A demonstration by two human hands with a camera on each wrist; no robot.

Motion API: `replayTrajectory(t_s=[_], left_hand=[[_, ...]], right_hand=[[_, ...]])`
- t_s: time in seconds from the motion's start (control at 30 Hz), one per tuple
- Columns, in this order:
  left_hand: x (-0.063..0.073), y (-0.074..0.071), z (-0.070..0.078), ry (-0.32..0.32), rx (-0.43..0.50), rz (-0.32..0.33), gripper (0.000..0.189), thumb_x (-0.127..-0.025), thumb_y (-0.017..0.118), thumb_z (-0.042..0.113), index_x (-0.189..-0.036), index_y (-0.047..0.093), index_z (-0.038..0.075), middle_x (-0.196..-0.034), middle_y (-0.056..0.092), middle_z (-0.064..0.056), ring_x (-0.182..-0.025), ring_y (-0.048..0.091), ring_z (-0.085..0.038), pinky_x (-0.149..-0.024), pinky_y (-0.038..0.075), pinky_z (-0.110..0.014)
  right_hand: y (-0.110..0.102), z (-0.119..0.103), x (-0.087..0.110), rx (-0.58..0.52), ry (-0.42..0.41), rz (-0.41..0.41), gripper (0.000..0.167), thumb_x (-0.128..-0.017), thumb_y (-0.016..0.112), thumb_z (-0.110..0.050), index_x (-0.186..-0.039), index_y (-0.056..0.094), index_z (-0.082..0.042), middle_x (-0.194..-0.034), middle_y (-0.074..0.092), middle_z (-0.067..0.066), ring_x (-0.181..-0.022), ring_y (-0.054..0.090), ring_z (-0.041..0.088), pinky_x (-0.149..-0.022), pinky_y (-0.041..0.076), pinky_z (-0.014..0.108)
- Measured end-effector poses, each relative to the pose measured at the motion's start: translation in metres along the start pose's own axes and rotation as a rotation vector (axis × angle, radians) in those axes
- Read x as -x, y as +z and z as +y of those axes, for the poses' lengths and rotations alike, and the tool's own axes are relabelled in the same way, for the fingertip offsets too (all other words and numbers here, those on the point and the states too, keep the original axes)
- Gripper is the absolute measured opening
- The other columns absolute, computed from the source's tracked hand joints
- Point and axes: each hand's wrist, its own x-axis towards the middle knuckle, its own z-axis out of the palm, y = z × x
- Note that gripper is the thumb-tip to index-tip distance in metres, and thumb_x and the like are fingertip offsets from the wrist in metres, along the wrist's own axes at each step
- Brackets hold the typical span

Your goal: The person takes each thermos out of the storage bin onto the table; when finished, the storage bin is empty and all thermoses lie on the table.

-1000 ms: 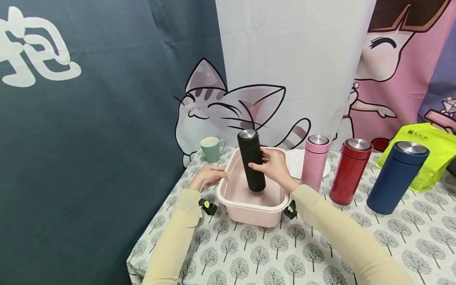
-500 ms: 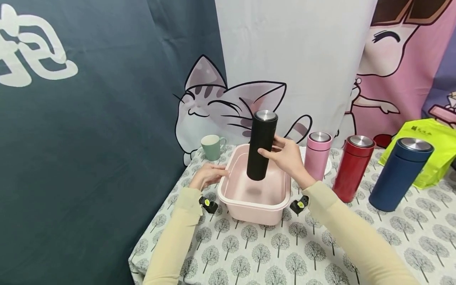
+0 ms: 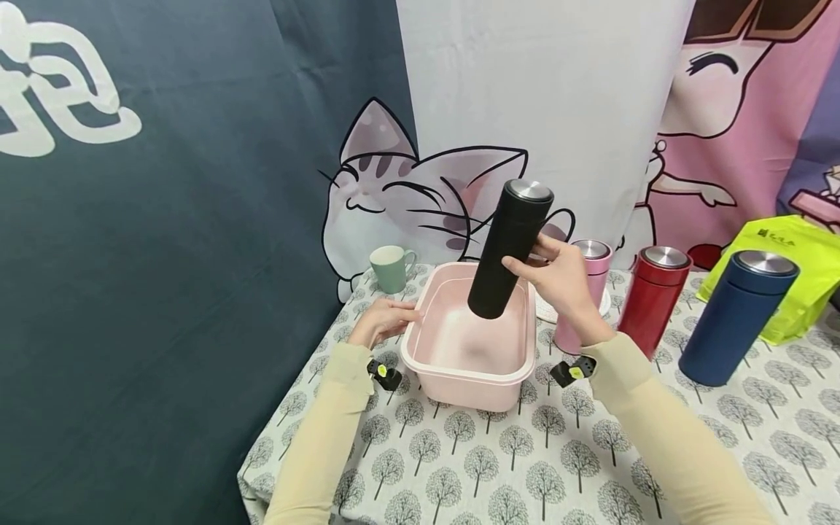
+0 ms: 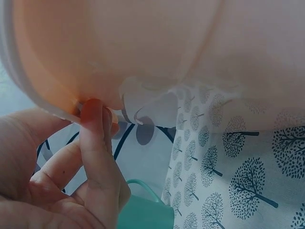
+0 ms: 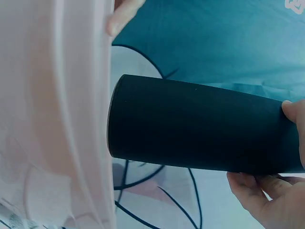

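Note:
My right hand (image 3: pixel 563 283) grips a black thermos (image 3: pixel 507 251) with a silver lid, thumb on one side and fingers on the other. The thermos leans to the right in the air, its base above the right part of a pale pink plastic basin (image 3: pixel 469 378). In the right wrist view the thermos's bare lower half (image 5: pixel 190 124) shows beside the basin's wall (image 5: pixel 43 95). At the basin's left rim, my left hand (image 3: pixel 383 322) pinches the edge; the left wrist view shows thumb and fingers (image 4: pixel 97 157) meeting at the rim. No other thing is visible inside the basin.
Right of the basin stand a pink thermos (image 3: pixel 567 335), partly behind my right hand, a red thermos (image 3: pixel 646 302) and a blue thermos (image 3: pixel 735 321). A lime-green bag (image 3: pixel 787 292) is behind them. A green mug (image 3: pixel 389 271) sits back left; a white woven mat (image 3: pixel 543 309) lies behind.
My right hand has lifted the black thermos up out of the basin and carried it rightward, tilting its top to the right. My left hand stays at the basin's rim.

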Motion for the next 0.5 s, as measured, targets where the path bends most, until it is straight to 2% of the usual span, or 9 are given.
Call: replayTrajectory(t_s=[0.1,0.3,0.5], left_hand=[[0.000,0.000,0.000,0.006,0.007,-0.004,0.048,-0.084,0.074,0.002,-0.130,0.059,-0.003,-0.132,0.060,-0.021,-0.116,0.063,-0.032,-0.097,0.056,-0.035],[0.000,0.000,-0.001,0.005,0.000,0.001,0.048,-0.083,0.075,0.002,-0.129,0.061,-0.002,-0.132,0.060,-0.019,-0.110,0.067,-0.028,-0.096,0.056,-0.034],[0.000,-0.001,-0.001,0.006,0.005,0.003,0.049,-0.083,0.075,0.002,-0.129,0.060,-0.002,-0.133,0.060,-0.019,-0.107,0.068,-0.026,-0.093,0.057,-0.033]], right_hand=[[-0.007,-0.005,0.003,0.004,0.009,0.027,0.059,-0.079,0.083,-0.022,-0.132,0.062,-0.011,-0.117,0.070,0.017,-0.093,0.069,0.004,-0.085,0.058,0.017],[-0.022,-0.011,0.011,-0.020,0.002,0.042,0.058,-0.079,0.083,-0.021,-0.132,0.063,-0.014,-0.117,0.071,0.013,-0.089,0.071,0.004,-0.083,0.057,0.014],[-0.037,-0.015,0.016,-0.011,-0.020,0.073,0.055,-0.078,0.084,-0.019,-0.130,0.065,-0.017,-0.113,0.073,-0.001,-0.092,0.070,0.001,-0.083,0.057,0.014]])
